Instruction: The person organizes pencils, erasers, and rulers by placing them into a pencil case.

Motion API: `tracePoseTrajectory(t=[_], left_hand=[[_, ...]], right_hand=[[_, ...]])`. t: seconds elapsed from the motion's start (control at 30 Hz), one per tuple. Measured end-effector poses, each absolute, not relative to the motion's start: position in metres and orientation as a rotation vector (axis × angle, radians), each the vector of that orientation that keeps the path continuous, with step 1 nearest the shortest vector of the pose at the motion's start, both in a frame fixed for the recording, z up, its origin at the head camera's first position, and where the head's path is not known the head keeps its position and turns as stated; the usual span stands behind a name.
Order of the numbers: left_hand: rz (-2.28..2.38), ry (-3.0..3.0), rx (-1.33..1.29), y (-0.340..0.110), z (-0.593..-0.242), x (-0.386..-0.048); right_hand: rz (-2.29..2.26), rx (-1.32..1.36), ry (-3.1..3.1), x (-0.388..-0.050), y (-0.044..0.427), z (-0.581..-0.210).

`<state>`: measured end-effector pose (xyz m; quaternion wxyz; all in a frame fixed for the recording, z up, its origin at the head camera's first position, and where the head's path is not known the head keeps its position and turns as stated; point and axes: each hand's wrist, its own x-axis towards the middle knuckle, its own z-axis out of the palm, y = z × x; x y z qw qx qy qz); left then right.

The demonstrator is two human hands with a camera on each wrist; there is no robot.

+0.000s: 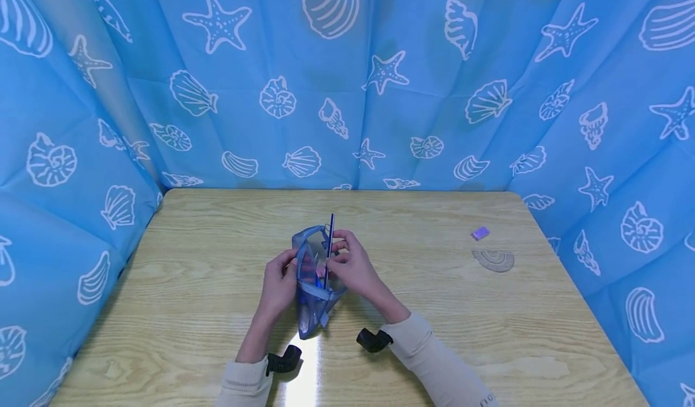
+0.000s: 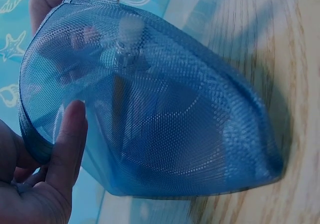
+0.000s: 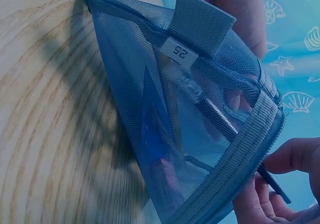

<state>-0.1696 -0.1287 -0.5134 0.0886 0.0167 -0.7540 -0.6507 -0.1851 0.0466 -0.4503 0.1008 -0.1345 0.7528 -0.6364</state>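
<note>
A blue see-through mesh zip pouch stands tilted near the middle of the table, its zipped mouth open. My left hand pinches the left edge of that mouth between thumb and fingers. On the other side my right hand pinches a slim dark pen-like stick, part of it inside the pouch and one end sticking out. Through the mesh in the right wrist view show a pointed blue piece and a pinkish thing; the mesh blurs their kinds. A "25" tag sits on the pouch seam.
To the right on the wooden table lie a small purple block and a clear half-round protractor. A blue curtain with white shells and starfish surrounds the back and sides.
</note>
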Motion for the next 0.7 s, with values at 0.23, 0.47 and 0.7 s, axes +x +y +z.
tracePoseTrajectory(t=[0.23,0.47,0.7], left_hand=[[-1.944,-2.238,0.060,-0.129,-0.514,-0.169],[-1.944,-2.223,0.069,-0.126,-0.512,-0.168],[-1.922,-2.228,0.061,-0.125,-0.512,-0.168]], right_hand=[[-1.827,-0.379,2.198,-0.191,0.046,-0.466],[-1.781,-0.380,2.219,-0.198,0.043,-0.489],[-1.739,-0.388,2.216,-0.196,0.042,-0.492]])
